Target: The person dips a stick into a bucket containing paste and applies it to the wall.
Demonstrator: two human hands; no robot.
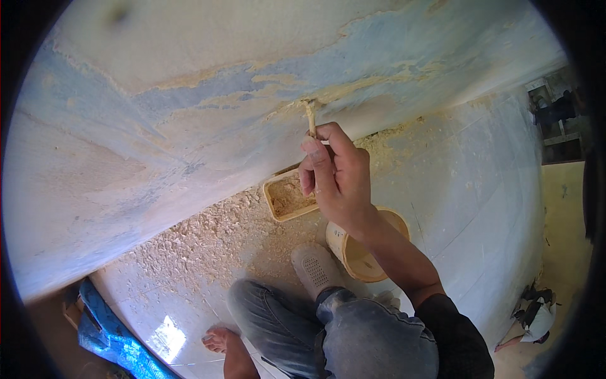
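My right hand [341,174] is closed around the thin handle of a small scraper [311,119]. The scraper's narrow head touches the wall [208,126], where patches of pale coating and bluish surface meet along ragged edges. Below that hand stands a shallow rectangular tray [271,201] with crumbly scrapings in it, partly hidden by the fingers. A round cream bucket [339,243] sits under my right forearm, which covers part of its opening. Low on the left, beside my bent knee, my left hand [218,340] hangs with its fingers curled and nothing visible in them.
Flaked scrapings [208,237] cover the tiled floor along the wall's foot. Blue plastic sheeting [117,341] lies at the lower left. My shoe [314,265] is close to the tray and bucket. Another person [536,319] is at the far lower right.
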